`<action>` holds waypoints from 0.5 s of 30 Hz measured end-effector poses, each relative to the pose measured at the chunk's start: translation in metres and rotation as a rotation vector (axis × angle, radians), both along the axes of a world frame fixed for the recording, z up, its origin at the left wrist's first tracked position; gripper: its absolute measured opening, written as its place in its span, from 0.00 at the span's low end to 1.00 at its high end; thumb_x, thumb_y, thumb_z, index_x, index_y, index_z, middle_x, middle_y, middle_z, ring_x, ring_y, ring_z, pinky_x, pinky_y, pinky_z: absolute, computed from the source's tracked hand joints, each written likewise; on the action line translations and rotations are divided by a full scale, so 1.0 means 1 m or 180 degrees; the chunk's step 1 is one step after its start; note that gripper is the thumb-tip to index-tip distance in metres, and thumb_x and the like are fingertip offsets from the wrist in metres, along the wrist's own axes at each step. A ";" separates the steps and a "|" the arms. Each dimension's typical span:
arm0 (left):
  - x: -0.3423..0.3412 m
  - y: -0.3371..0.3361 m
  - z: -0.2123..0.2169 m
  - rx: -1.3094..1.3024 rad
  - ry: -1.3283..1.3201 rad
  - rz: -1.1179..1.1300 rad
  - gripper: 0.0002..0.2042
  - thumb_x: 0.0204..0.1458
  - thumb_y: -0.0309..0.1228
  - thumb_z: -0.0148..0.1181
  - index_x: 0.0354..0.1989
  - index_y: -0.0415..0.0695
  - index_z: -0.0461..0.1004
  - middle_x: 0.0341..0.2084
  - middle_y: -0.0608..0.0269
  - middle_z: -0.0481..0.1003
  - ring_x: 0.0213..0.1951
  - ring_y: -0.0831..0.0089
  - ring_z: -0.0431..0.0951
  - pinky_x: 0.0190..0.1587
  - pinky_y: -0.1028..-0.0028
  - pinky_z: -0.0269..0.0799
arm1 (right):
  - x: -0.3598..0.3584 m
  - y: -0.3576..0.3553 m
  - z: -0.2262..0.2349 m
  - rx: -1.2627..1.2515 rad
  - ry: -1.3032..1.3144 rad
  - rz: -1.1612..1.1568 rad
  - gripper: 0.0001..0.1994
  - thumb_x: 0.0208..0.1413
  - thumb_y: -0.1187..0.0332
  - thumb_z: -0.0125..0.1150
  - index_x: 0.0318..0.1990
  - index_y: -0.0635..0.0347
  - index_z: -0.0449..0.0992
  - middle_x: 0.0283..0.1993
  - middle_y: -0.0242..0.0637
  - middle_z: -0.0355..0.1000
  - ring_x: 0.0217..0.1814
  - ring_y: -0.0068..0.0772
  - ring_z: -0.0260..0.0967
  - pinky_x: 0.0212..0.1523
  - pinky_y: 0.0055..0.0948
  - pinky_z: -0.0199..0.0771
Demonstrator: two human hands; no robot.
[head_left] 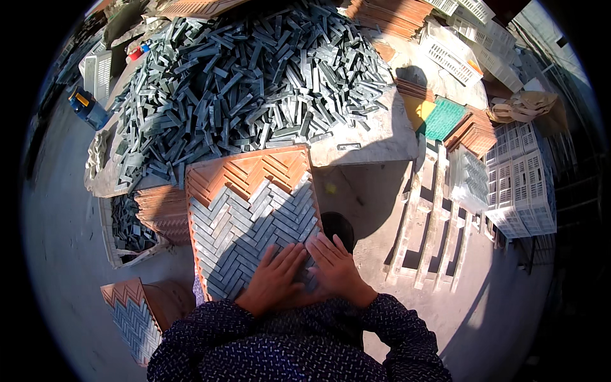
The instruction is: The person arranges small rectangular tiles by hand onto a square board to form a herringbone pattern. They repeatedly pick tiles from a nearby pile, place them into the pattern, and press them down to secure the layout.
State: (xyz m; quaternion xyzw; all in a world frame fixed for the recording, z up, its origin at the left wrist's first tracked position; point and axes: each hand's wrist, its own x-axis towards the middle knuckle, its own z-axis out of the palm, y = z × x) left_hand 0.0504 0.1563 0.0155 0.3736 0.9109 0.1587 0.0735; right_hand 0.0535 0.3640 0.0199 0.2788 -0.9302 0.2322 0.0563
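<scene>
Sunlit yard, concrete bench point(375, 137) heaped with grey strips point(248, 70). Left hand point(277, 280) and right hand point(336, 267) press flat, open, holding nothing, on the herringbone tray point(248, 204), whose long axis runs away from them.

Orange ridged plastic tray point(267, 169), grey stone strips point(245, 223) in herringbone pattern; dark blue speckled sleeves point(210, 331); green mesh sheet point(445, 118).

Matt grey stone strips point(254, 83) — ridged orange plastic tray point(254, 169) — rough pale wood pallet point(433, 216).

Hands point(305, 270) on mould tray point(251, 216); strip heap point(254, 76) behind.
</scene>
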 end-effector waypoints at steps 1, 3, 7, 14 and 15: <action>-0.001 0.001 -0.002 -0.0023 0.0024 -0.0028 0.37 0.47 0.47 0.57 0.64 0.42 0.55 0.65 0.59 0.55 0.66 0.67 0.53 0.66 0.57 0.43 | 0.001 0.001 0.001 -0.0085 0.0001 -0.0141 0.24 0.51 0.65 0.57 0.54 0.68 0.67 0.59 0.48 0.63 0.66 0.45 0.56 0.65 0.47 0.50; -0.002 0.001 -0.009 -0.0069 0.0073 -0.0088 0.36 0.47 0.46 0.57 0.63 0.41 0.55 0.65 0.59 0.55 0.66 0.68 0.53 0.66 0.57 0.44 | 0.002 0.007 0.001 -0.0262 -0.0169 -0.0356 0.23 0.50 0.67 0.58 0.55 0.66 0.67 0.59 0.47 0.64 0.66 0.46 0.56 0.66 0.47 0.49; -0.005 -0.007 -0.011 -0.0137 0.0148 -0.0180 0.36 0.47 0.47 0.57 0.63 0.42 0.56 0.65 0.59 0.55 0.66 0.67 0.53 0.66 0.57 0.44 | 0.016 0.022 0.001 -0.0365 -0.0344 -0.0591 0.22 0.51 0.68 0.58 0.54 0.66 0.68 0.58 0.47 0.65 0.65 0.48 0.57 0.66 0.46 0.52; -0.005 -0.007 0.001 -0.0106 -0.0063 0.0130 0.37 0.47 0.49 0.57 0.63 0.43 0.56 0.65 0.60 0.54 0.67 0.67 0.51 0.66 0.53 0.41 | 0.056 0.010 -0.010 -0.0133 -0.0423 -0.0242 0.33 0.50 0.56 0.58 0.61 0.64 0.59 0.65 0.49 0.56 0.69 0.46 0.50 0.64 0.51 0.49; -0.007 -0.006 0.001 -0.0068 -0.0073 0.0167 0.37 0.47 0.49 0.57 0.64 0.43 0.55 0.65 0.60 0.54 0.67 0.67 0.50 0.66 0.52 0.41 | 0.067 0.006 -0.016 -0.0018 -0.0579 -0.0186 0.34 0.50 0.55 0.58 0.62 0.64 0.58 0.65 0.48 0.55 0.69 0.46 0.50 0.64 0.51 0.49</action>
